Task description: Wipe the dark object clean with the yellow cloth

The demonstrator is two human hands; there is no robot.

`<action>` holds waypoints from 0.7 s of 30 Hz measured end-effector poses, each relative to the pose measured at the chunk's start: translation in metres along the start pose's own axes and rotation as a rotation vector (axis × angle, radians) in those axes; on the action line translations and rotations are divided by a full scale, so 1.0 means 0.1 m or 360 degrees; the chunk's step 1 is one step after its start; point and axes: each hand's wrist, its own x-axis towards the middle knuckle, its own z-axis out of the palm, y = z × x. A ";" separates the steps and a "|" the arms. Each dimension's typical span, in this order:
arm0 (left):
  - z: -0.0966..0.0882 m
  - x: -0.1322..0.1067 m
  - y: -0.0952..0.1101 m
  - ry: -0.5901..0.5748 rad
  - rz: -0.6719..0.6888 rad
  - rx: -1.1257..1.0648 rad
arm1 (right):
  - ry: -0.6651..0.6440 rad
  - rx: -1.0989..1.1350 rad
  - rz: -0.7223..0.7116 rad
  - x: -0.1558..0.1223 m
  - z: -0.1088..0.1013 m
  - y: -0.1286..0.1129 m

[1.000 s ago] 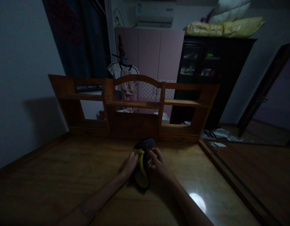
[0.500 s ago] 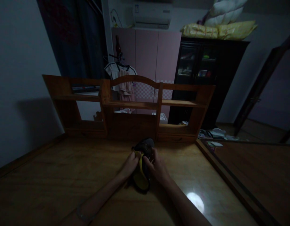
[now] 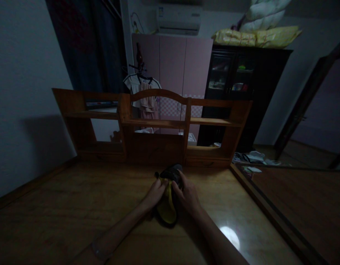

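A dark shoe (image 3: 170,173) with a yellow lining lies on the wooden desk top (image 3: 76,206), toe pointing away from me. My left hand (image 3: 154,194) grips its left side near the opening, fingers curled on the yellow edge. My right hand (image 3: 186,193) holds the right side, fingers pressed together against the upper. Both hands meet over the middle of the shoe. The room is dim, so small details on the shoe are hard to make out.
A wooden shelf unit (image 3: 156,125) stands along the desk's far edge. A bright light spot (image 3: 229,235) reflects on the desk at right. Beyond are a pink wardrobe (image 3: 172,66), a dark glass cabinet (image 3: 241,84) and clothes on a rack (image 3: 143,92).
My hands have shifted slightly on the shoe, fingers closing in toward its middle. The view has moved a little; the shoe stays in the same place.
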 end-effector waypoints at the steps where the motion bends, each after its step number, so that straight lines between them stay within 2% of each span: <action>1: 0.00 0.00 -0.01 0.0004 -0.0005 0.0018 | -0.0002 0.0004 -0.0004 0.00 0.00 0.00; 11: 0.01 -0.01 0.06 0.0015 0.0086 0.0038 | -0.0013 -0.0051 0.0018 -0.01 -0.03 -0.02; 17: -0.02 0.02 0.09 0.0049 0.0229 0.0204 | -0.0016 -0.0092 0.0029 -0.01 -0.02 0.00; 21: -0.02 0.02 0.13 0.0010 0.0310 0.0287 | -0.0021 -0.0133 0.0052 -0.02 -0.02 0.00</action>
